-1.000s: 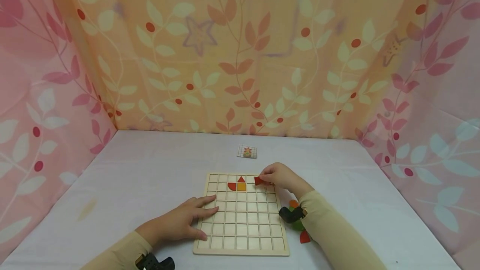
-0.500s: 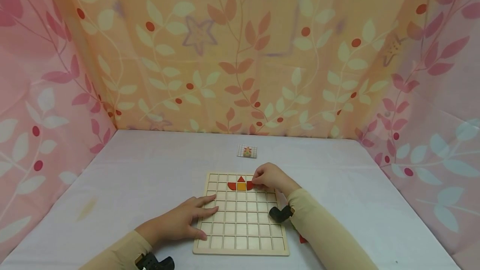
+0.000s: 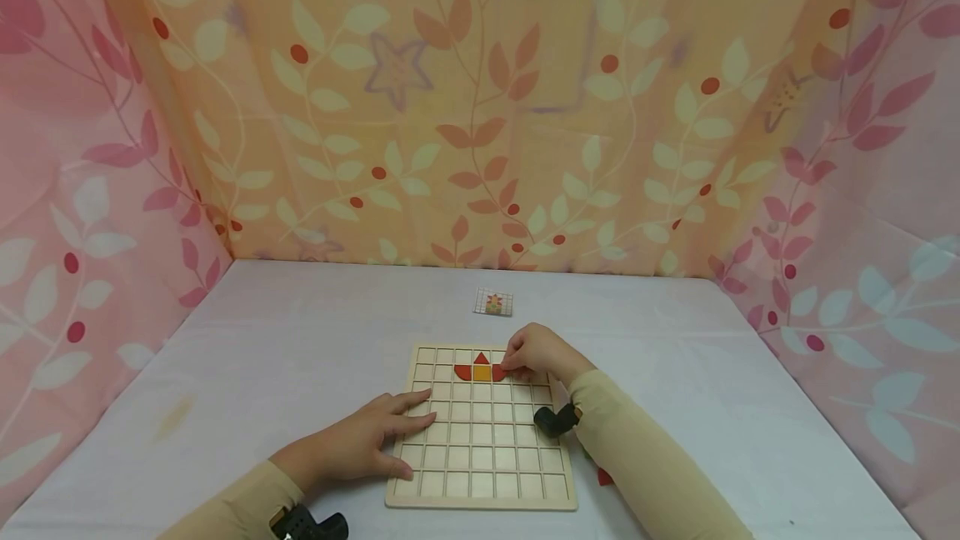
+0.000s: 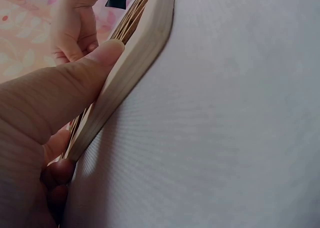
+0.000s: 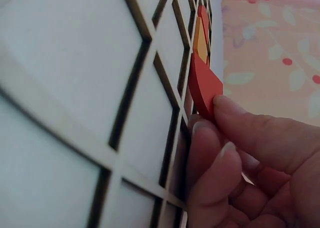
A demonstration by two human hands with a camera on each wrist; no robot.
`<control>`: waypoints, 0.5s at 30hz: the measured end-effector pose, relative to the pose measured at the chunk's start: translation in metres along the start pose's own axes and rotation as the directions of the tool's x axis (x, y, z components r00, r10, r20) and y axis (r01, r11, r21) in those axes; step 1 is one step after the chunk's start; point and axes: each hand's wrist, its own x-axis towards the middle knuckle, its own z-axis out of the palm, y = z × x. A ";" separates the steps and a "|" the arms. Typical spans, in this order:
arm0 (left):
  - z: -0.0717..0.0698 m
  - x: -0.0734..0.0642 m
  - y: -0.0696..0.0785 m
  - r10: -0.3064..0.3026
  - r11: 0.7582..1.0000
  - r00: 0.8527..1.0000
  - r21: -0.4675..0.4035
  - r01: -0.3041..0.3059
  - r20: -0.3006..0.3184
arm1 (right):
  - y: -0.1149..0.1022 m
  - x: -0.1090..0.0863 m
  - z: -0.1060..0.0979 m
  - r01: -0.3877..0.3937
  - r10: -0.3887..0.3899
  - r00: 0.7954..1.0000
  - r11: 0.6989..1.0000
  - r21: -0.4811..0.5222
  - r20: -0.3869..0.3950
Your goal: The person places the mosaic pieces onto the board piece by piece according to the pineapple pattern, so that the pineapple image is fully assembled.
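Note:
A wooden grid board lies on the table. In its upper rows sit a red triangle, a yellow-orange square below it, and a red quarter-circle piece to the square's left. My right hand pinches another red quarter-circle piece between thumb and fingers, at the cell just right of the square; the right wrist view shows it tilted, not flat. My left hand rests on the board's left edge, fingers spread, its thumb on the rim.
Behind the board lies a small card with a gridded picture. A red piece shows partly from under the right sleeve; other loose pieces there are mostly hidden. Patterned curtains stand behind the table and at both sides.
My right hand has moved left with the red quarter-circle piece, from the board's right part to beside the square. The right forearm now covers most of the loose pieces. My left hand stays put.

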 end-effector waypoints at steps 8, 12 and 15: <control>-0.001 -0.001 0.001 0.001 1.000 1.000 -0.008 -0.001 0.005 | 0.001 0.002 0.003 0.027 -0.027 1.000 1.000 0.001 -0.002; -0.001 -0.001 0.002 0.008 1.000 1.000 -0.008 -0.008 0.003 | 0.002 0.003 0.002 0.026 -0.026 1.000 1.000 0.008 0.011; -0.001 -0.001 0.002 0.014 1.000 1.000 -0.006 -0.014 -0.002 | 0.003 0.003 0.001 0.032 -0.032 0.999 0.999 0.014 0.020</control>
